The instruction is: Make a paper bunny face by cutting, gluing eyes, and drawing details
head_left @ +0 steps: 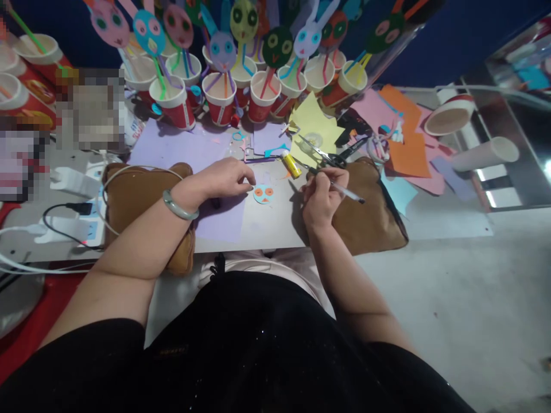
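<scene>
a clear-barrelled pen (348, 191) is gripped in the right hand (322, 194). the left hand (227, 179) is kinda curled, can't be told if anything's pinched. the light-blue paper face (264, 196) with 2 orange eyes (269, 191) is laid just beside it.

Backdrop: a dark blue wall or panel (456, 34) is seen along the far side; its material cannot be told.
Table: a pale grey tabletop (279, 226) is set against the blue, its near edge run almost straight across the view.
Floor: smooth, mottled grey floor (465, 298) is exposed at lower right, marked by a small dark speck.
Right side: a dark, glossy surface (531, 129) is broken by bright white patches.
Lower left: a red surface (64, 287) is partly covered; kind unclear.
Light: tabletop and floor are palely lit; the blue is left dim.
</scene>
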Demonstrator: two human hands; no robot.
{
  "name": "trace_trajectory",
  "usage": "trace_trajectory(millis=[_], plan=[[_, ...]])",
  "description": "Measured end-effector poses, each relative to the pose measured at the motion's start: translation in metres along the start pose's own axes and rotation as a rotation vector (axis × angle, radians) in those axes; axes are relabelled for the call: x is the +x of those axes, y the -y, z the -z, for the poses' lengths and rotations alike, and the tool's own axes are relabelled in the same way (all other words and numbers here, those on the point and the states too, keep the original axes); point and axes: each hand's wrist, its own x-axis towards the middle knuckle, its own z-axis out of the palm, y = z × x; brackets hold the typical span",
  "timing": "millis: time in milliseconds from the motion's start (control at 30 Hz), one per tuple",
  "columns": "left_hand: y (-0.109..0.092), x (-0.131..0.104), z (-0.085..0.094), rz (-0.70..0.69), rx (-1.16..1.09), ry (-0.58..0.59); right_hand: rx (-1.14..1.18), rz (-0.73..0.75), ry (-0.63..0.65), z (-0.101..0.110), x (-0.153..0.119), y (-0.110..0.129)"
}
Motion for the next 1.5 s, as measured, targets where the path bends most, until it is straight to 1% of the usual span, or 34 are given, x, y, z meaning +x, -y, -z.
trace_trajectory(millis=[100, 167, 233, 367, 467, 633, 833, 1033, 1233, 1500], plan=[[0.001, 0.000, 0.000, -0.023, -0.023, 0.001, -0.024, -0.027, 0.051, -0.002, -0.003, 0.006], [0.001, 0.000, -0.001, -0.071, -0.030, 0.041, -0.019, -0.035, 0.130, -0.002, -0.007, 0.012], [0.002, 0.000, -0.002, -0.113, -0.024, 0.090, -0.042, -0.032, 0.235, -0.001, -0.011, 0.020], [0.004, 0.000, -0.002, -0.160, -0.001, 0.167, -0.250, 0.056, 0.457, 0.003, -0.017, 0.032], [0.005, -0.001, -0.003, -0.162, 0.000, 0.203, -0.379, 0.114, 0.537, 0.004, -0.017, 0.036], [0.005, -0.002, -0.003, -0.154, -0.006, 0.207, -0.400, 0.114, 0.558, 0.003, -0.016, 0.035], [0.001, -0.003, 0.000, -0.134, 0.003, 0.241, -0.391, 0.100, 0.576, 0.002, -0.016, 0.036], [-0.001, -0.004, 0.000, -0.087, 0.002, 0.262, -0.398, 0.114, 0.577, 0.001, -0.017, 0.037], [0.003, -0.004, -0.002, -0.131, -0.016, 0.235, -0.452, 0.053, 0.593, 0.001, -0.017, 0.036], [-0.001, -0.004, 0.001, -0.107, -0.003, 0.266, -0.426, 0.042, 0.590, 0.001, -0.017, 0.039]])
